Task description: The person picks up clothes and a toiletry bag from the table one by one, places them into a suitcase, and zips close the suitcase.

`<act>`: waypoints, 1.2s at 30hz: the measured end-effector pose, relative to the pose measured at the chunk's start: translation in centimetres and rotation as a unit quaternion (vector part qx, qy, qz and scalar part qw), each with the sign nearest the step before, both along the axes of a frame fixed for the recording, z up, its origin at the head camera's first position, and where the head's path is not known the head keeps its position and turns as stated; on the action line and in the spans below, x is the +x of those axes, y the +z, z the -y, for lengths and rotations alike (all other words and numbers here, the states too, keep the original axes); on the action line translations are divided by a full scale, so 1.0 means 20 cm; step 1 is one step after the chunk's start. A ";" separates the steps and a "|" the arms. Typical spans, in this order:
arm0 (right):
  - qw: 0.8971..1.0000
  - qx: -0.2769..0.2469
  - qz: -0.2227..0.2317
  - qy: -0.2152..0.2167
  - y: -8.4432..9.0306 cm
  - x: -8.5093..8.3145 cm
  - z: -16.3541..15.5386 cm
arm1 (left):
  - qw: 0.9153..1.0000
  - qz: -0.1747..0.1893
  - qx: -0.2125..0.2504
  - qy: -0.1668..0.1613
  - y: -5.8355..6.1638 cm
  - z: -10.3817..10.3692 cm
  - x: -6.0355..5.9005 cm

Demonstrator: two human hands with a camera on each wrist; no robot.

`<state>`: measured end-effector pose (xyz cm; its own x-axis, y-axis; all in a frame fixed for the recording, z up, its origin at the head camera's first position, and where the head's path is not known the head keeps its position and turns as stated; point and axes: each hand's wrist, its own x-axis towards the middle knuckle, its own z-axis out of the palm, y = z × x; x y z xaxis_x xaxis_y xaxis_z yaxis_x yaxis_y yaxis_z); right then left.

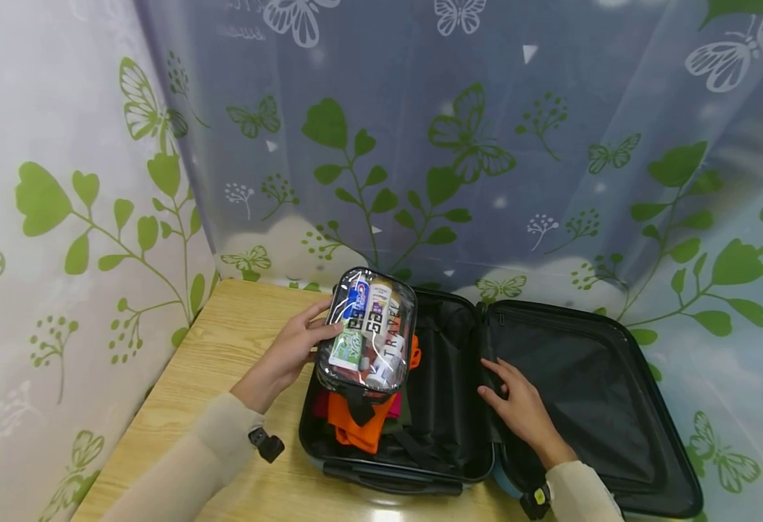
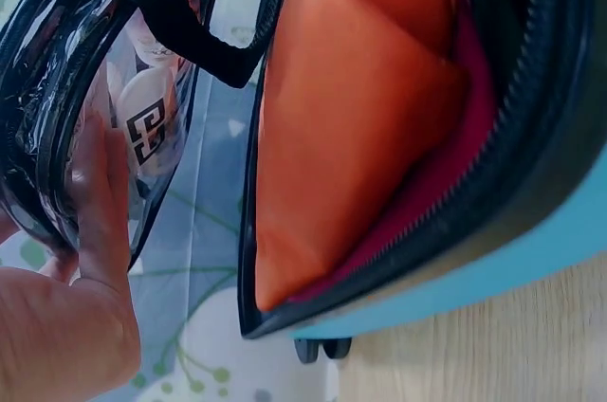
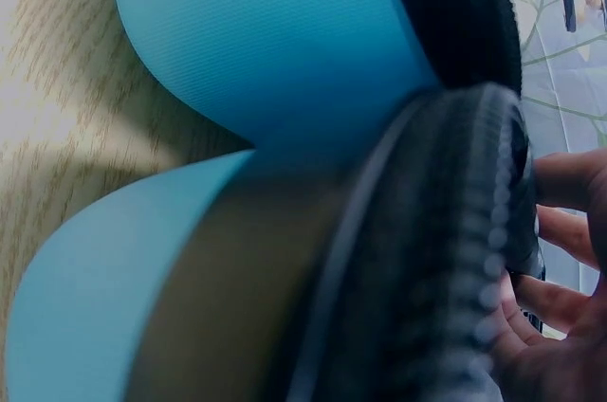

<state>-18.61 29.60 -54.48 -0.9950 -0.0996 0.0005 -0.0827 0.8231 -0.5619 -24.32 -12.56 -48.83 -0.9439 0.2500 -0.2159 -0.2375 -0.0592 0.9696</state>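
Clear toiletry pouch [image 1: 368, 330] — left hand [image 1: 293, 348] grips it; right hand [image 1: 518, 402] flat on suitcase [image 1: 616, 464] — fingers relaxed.

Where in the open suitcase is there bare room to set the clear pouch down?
The right half is bare black lining, bordered by the hinge and its rim, with only the right hand at its inner edge. The left half is crowded on its left by orange clothes under the clear pouch held by the left hand; a bare strip remains beside the hinge.

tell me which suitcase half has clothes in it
The left half, under the clear toiletry bag, holds orange clothes; the right half shows only black lining.
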 end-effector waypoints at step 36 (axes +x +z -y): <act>1.000 -0.001 -0.009 -0.004 0.01 0.00 0.01 | 0.998 0.019 -0.010 -0.063 -0.03 -0.45 0.07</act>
